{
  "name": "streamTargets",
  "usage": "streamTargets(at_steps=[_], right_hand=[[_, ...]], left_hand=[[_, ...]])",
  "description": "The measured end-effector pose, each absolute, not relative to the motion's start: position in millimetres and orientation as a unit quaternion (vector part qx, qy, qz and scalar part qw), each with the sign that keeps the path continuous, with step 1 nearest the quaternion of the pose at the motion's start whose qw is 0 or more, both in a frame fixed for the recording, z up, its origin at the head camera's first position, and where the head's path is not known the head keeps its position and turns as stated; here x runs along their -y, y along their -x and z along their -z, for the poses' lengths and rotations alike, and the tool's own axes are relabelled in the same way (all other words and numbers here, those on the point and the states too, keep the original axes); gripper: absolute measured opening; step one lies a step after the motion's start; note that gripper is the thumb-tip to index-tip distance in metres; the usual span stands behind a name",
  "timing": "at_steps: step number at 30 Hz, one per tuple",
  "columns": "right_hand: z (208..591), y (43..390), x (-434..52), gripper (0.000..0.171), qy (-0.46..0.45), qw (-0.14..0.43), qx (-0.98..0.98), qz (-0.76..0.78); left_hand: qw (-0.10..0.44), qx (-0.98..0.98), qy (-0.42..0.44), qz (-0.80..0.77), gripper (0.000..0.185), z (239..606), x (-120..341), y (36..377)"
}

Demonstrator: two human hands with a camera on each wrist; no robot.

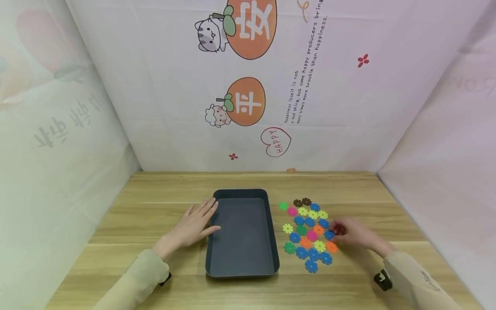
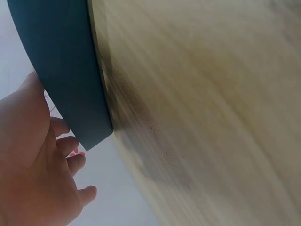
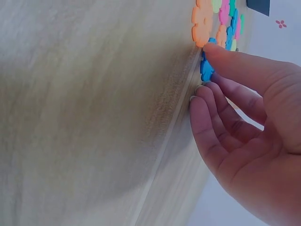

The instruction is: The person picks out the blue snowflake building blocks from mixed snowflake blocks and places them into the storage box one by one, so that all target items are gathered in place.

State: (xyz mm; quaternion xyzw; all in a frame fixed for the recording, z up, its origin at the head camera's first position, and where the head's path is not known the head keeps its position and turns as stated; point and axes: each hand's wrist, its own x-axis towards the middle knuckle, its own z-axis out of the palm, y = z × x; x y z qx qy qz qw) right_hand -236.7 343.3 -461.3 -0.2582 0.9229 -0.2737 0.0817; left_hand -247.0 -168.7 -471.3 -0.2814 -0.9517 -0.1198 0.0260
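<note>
Right hand lower right of frame, fingers curled, pinching a blue disc at the right edge of the disc pile. Tray lies left of the pile, long axis front-to-back. Left hand flat, relaxed, touching the tray's left wall, grasping nothing

The wooden tabletop carries a dark tray at its middle, with flat coloured flower pieces spread just beside its right wall.

You can read "HAPPY" in the heart outline and "Happiness itself is not…" slanting up the backdrop.
</note>
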Motion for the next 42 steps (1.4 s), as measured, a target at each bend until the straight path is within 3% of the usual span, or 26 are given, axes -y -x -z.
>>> streamTargets(at_steps=[23, 42], right_hand=[[456, 237, -336, 0.028, 0.224, 0.1, -0.933, 0.264], [447, 239, -338, 0.009, 0.256, 0.091, -0.913, 0.303]], left_hand=[[0.026, 0.954, 0.284, 0.095, 0.073, 471, 170, 248], [0.041, 0.953, 0.293, 0.068, 0.072, 468, 171, 248]])
